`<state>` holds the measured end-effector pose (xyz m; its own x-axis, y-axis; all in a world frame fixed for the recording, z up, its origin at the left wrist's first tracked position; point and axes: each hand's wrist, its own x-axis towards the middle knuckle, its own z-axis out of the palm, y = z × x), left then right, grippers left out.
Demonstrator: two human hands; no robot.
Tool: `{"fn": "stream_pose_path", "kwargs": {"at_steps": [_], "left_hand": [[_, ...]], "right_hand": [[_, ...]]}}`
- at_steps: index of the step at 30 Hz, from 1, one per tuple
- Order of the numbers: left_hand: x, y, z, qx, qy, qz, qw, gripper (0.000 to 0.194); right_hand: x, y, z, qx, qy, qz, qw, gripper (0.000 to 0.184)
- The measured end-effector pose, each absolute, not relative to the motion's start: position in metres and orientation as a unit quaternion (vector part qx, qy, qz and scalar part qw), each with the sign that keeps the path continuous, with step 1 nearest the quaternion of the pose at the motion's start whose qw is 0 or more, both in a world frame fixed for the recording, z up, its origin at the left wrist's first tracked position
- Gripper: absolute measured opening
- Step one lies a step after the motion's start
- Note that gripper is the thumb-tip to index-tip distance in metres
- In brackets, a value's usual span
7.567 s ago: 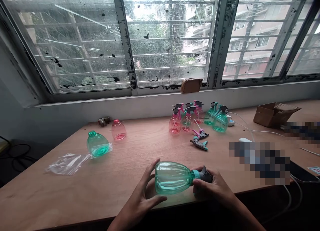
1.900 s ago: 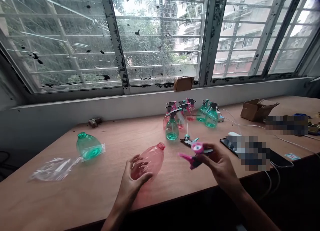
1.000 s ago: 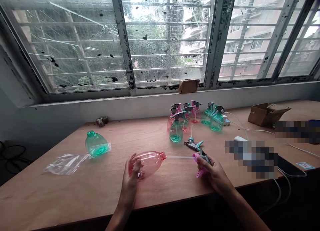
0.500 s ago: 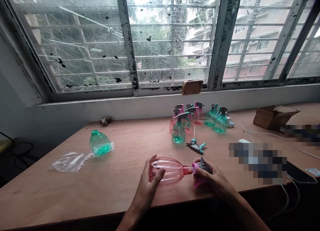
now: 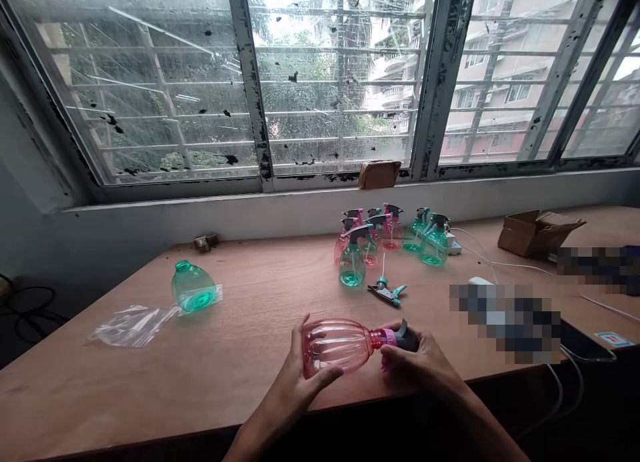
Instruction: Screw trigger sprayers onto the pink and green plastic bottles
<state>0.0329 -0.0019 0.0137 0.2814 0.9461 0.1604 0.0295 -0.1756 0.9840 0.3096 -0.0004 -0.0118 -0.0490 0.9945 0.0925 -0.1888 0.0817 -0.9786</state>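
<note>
A clear pink bottle (image 5: 336,344) lies on its side just above the wooden table (image 5: 240,355), near the front edge. My left hand (image 5: 299,384) wraps round its wide base. My right hand (image 5: 419,363) grips the pink and grey trigger spray head (image 5: 400,340), which sits on the bottle's neck. A loose teal and grey spray head (image 5: 386,291) lies on the table just beyond them.
Several finished pink and green spray bottles (image 5: 387,239) stand in a cluster at the back. A headless green bottle (image 5: 193,290) lies at the left beside a clear plastic bag (image 5: 131,325). A cardboard box (image 5: 537,229), cables and a phone (image 5: 585,330) occupy the right.
The pink spray head's tube slid into the pink bottle and the head now sits on the neck. Both hands drew closer together. Earlier a green bottle was held instead.
</note>
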Motion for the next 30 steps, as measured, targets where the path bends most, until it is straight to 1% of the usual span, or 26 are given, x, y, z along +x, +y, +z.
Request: {"fn": "stream_pose_path", "kwargs": {"at_steps": [5,8,10,13,16,17,18,20,21,22,24,28,30], "left_hand": [[0.023,0.004,0.013,0.641,0.383,0.418,0.517,0.090],[0.022,0.005,0.013,0.649,0.391,0.422,0.498,0.099],[0.023,0.004,0.012,0.652,0.396,0.424,0.488,0.107],[0.024,0.005,0.009,0.654,0.395,0.423,0.486,0.116],[0.023,0.006,0.005,0.656,0.388,0.425,0.489,0.126],[0.022,0.006,0.004,0.656,0.386,0.424,0.491,0.125],[0.021,0.006,0.003,0.657,0.385,0.422,0.493,0.119],[0.019,0.006,0.003,0.656,0.384,0.418,0.497,0.100],[0.019,0.006,0.003,0.656,0.383,0.418,0.498,0.093],[0.018,0.007,0.003,0.656,0.381,0.418,0.500,0.090],[0.019,0.007,0.004,0.659,0.374,0.419,0.501,0.095],[0.021,0.009,0.005,0.659,0.354,0.426,0.510,0.116],[0.021,0.009,0.003,0.648,0.349,0.428,0.524,0.119]], "right_hand": [[0.308,-0.002,-0.012,-0.412,-0.506,0.541,0.530,0.049],[0.307,0.000,-0.012,-0.410,-0.520,0.539,0.520,0.050],[0.306,0.000,-0.013,-0.409,-0.526,0.535,0.519,0.047],[0.306,0.000,-0.013,-0.406,-0.533,0.530,0.520,0.044],[0.306,-0.002,-0.013,-0.400,-0.537,0.532,0.518,0.045],[0.305,-0.002,-0.013,-0.399,-0.537,0.532,0.519,0.046],[0.305,-0.003,-0.014,-0.399,-0.537,0.531,0.520,0.046],[0.305,-0.004,-0.015,-0.402,-0.533,0.527,0.526,0.047],[0.305,-0.004,-0.015,-0.405,-0.531,0.523,0.530,0.048],[0.305,-0.004,-0.015,-0.408,-0.527,0.520,0.534,0.048],[0.305,-0.005,-0.014,-0.414,-0.519,0.516,0.541,0.048],[0.304,-0.005,-0.012,-0.417,-0.511,0.512,0.551,0.051],[0.304,-0.005,-0.012,-0.416,-0.511,0.510,0.552,0.051]]}}
